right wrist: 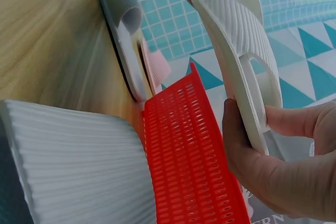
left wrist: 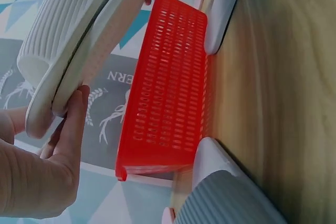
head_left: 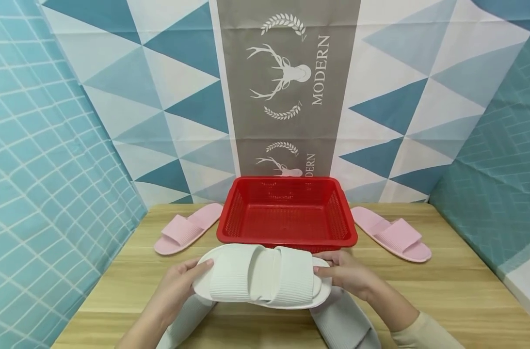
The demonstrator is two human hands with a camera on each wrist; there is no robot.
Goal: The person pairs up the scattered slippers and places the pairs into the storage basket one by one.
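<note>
The pair of white ribbed-strap slippers (head_left: pixel 265 276) is off the wooden table (head_left: pixel 448 291), held together above its near middle, in front of the red perforated plastic basket (head_left: pixel 286 220). One slipper lies against the other, their straps towards opposite ends.

The work looks partway along: the white pair is joined and raised, but not yet set down. All the slippers that show are outside the basket. A pink slipper (head_left: pixel 183 230) rests just left of it and a second pink slipper (head_left: pixel 400 235) just right, so those two are apart. A grey slipper (head_left: pixel 188 317) lies at the near left and a second grey slipper (head_left: pixel 343 322) at the near right, also unpaired. Judging by this, setting down the white pair remains, and the other four seem unhandled.

The left hand (head_left: pixel 184 281) pinches the left end of the white pair, thumb on top and fingers underneath. The right hand (head_left: pixel 345 271) grips the right end the same way, thumb above, fingers beneath. Both forearms reach in from the near edge, angled towards each other, the right one in a beige sleeve (head_left: pixel 426 332). The pair stretches crosswise between the hands, roughly level.
</note>
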